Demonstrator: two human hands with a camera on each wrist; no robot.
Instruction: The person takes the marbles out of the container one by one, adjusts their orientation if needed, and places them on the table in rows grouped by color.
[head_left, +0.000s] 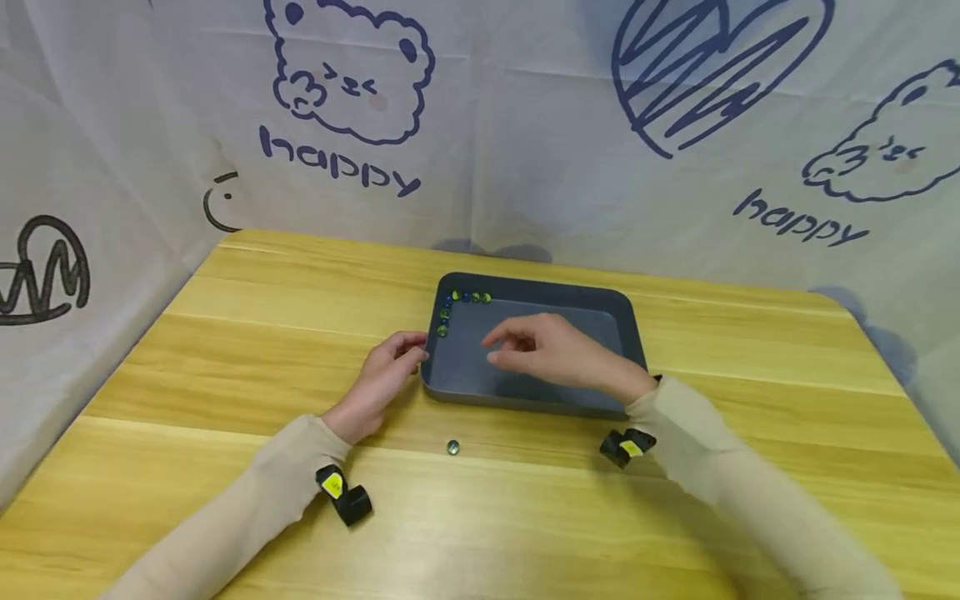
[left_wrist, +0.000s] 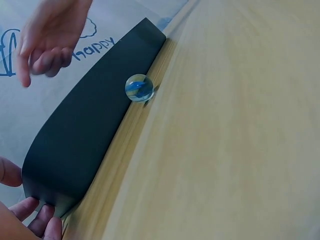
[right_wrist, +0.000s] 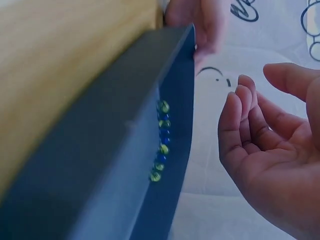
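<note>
A wood-grained table (head_left: pixel 300 283) bears a shallow, dark grey rectangular tray (head_left: pixel 465 362) with rounded corners and smooth, matte walls. The right hand (head_left: pixel 543 350), loosely bent with thumb and fingertips apart, is above the tray and grasps nothing; the left hand (head_left: pixel 381 373) grips the tray's left end. Glossy yellow-green and dark blue marbles (head_left: pixel 445 314) form an L in the tray's far left corner. A clear marble (left_wrist: pixel 139 88), swirled blue inside, lies on the table before the tray.
</note>
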